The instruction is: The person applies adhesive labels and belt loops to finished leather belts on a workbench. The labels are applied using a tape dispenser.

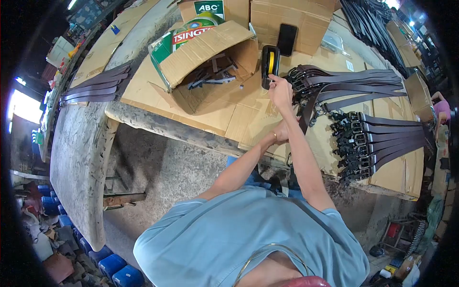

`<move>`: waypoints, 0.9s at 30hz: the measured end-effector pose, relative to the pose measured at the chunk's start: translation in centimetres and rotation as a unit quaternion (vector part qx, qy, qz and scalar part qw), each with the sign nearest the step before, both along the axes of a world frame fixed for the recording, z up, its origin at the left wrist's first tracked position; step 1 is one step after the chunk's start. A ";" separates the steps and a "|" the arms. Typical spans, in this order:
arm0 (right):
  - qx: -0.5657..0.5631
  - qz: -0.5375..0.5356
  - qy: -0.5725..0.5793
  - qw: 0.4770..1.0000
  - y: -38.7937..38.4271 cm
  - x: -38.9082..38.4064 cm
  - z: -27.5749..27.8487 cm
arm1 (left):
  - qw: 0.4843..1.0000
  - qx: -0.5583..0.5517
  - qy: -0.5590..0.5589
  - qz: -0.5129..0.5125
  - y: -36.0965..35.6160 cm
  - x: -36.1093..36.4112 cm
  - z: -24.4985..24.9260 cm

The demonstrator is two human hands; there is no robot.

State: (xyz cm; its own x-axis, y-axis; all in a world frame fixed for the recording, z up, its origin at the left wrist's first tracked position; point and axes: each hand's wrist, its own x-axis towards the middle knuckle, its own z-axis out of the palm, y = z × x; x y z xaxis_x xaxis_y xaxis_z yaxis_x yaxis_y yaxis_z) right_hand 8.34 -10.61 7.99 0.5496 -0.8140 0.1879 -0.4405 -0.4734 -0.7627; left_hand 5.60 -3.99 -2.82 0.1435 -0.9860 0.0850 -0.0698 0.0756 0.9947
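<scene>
My right hand (pixel 280 92) is at the near end of a black holder (pixel 265 81) with a yellow strip or roll in it. Its fingers are drawn together at the holder; anything between them is too small to make out. Lower down, my left hand (pixel 282 132) is closed around a dark brown leather belt (pixel 311 111), partly hidden behind my right forearm. Just right of my hands lies a pile of belts (pixel 358 79) with metal buckles. Nearer me, another row of buckled belts (pixel 392 136) is laid out side by side.
An opened cardboard box (pixel 210 50) on its side holds dark strip scraps. A phone (pixel 287 39) leans against another carton (pixel 291 16). More straps (pixel 98 86) lie at left, and black straps (pixel 368 28) at the back right. Blue containers (pixel 112 264) line the floor.
</scene>
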 end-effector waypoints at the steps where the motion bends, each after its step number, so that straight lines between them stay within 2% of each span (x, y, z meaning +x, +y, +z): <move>1: -0.002 0.000 -0.003 1.000 -0.2 0.1 -0.5 | 1.000 -0.014 -0.013 0.016 0.1 -0.1 0.1; 3: -0.051 0.002 -0.014 0.999 -0.5 0.2 -1.2 | 0.999 -0.026 -0.014 0.017 0.5 -0.1 0.3; 5: -0.031 0.024 -0.010 0.999 -0.2 -0.4 -1.5 | 0.999 -0.036 -0.014 0.015 0.7 -0.1 0.2; 7: -0.012 0.045 -0.004 0.999 0.3 -1.1 -1.4 | 0.999 0.038 0.026 -0.014 0.4 0.0 -0.5; 8: -0.003 0.041 -0.031 0.999 0.7 -1.5 -1.4 | 0.997 0.062 0.040 -0.023 0.1 0.0 -0.8; 11: 0.025 0.032 -0.117 0.992 2.1 -2.6 -1.0 | 0.995 0.090 -0.030 -0.037 0.4 0.0 -0.7; 12: 0.020 0.026 -0.113 0.993 2.5 -3.5 0.2 | 0.993 0.039 0.104 -0.027 0.4 -0.5 -0.2; 14: 0.053 -0.017 -0.152 0.987 2.0 -5.4 -0.2 | 0.987 0.011 0.161 -0.009 0.0 -0.6 -0.9; 17: 0.067 -0.071 -0.174 0.980 1.5 -10.1 -0.3 | 0.989 0.116 0.075 -0.054 -0.3 0.4 0.1; 19: 0.058 -0.110 -0.148 0.981 2.1 -13.5 1.0 | 0.977 0.087 0.183 -0.064 -0.8 -0.1 0.0; 20: 0.061 -0.133 -0.139 0.979 2.1 -15.0 1.0 | 0.975 0.095 0.185 -0.078 -0.6 -0.5 0.2; 23: 0.085 -0.130 -0.202 0.967 1.3 -19.4 -0.8 | 0.975 0.178 0.080 -0.107 -0.4 -0.5 3.8; 24: 0.087 -0.136 -0.204 0.966 1.2 -20.5 -1.1 | 0.974 0.181 0.077 -0.112 -0.6 -0.7 4.4; 26: 0.018 -0.134 -0.202 0.970 1.2 -22.5 -1.9 | 0.967 0.204 0.016 -0.151 -1.1 -1.2 4.9; 27: 0.055 -0.170 -0.154 0.972 2.0 -23.3 -0.9 | 0.966 0.206 0.014 -0.157 -1.4 -1.4 4.8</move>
